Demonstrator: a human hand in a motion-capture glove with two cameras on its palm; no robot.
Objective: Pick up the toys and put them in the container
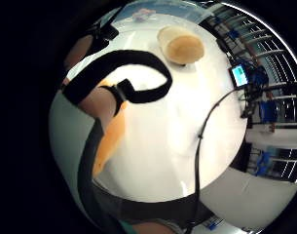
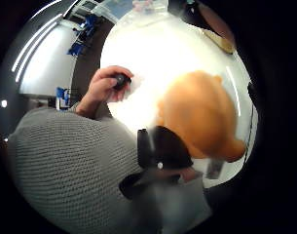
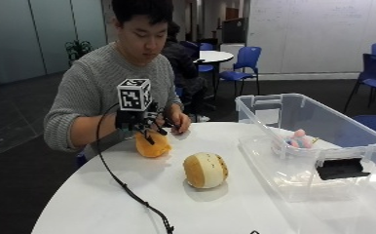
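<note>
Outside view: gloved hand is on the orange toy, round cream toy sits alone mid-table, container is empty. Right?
Not quite. The container is not empty: the outside view shows a small pink and blue toy inside. The hand is on the orange toy; the cream toy sits alone.

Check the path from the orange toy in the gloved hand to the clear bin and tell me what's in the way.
Little blocks it. The right hand grips the orange toy near the table edge by the person. The round tan toy sits on the table roughly between it and the bin, low enough to lift over. The bin is open-topped.
</note>
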